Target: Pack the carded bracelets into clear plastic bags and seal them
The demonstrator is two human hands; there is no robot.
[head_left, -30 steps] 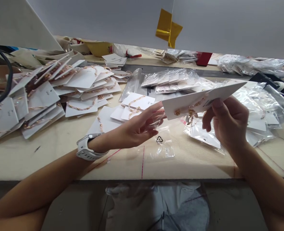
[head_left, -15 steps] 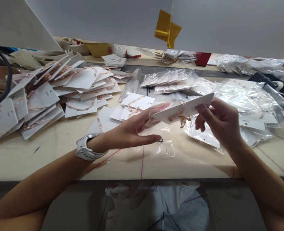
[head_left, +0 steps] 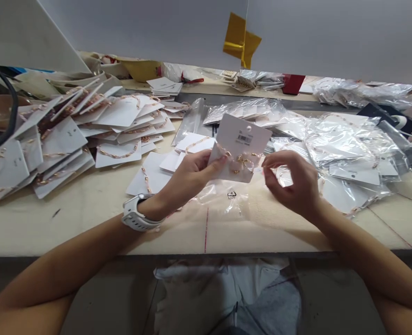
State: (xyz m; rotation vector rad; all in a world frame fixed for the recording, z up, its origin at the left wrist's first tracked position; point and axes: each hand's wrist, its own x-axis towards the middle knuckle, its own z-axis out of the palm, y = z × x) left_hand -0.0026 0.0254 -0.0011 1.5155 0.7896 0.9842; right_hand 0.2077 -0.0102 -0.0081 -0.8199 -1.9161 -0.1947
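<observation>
The left hand [head_left: 192, 179] pinched an unbagged jewellery card [head_left: 242, 135], the right hand [head_left: 291, 186] pinching beside it (on what, I couldn't tell); loose cards [head_left: 122, 135] lay heaped, bagged cards [head_left: 345, 149] opposite

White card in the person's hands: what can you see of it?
The white card is a stiff, rectangular jewellery card, tilted up, with a small round hole near the top and a barcode sticker below it. A gold-coloured chain lies across its lower half. The left hand grips its lower left edge, thumb on the face; the right hand pinches beside it, above a clear plastic bag.
</observation>
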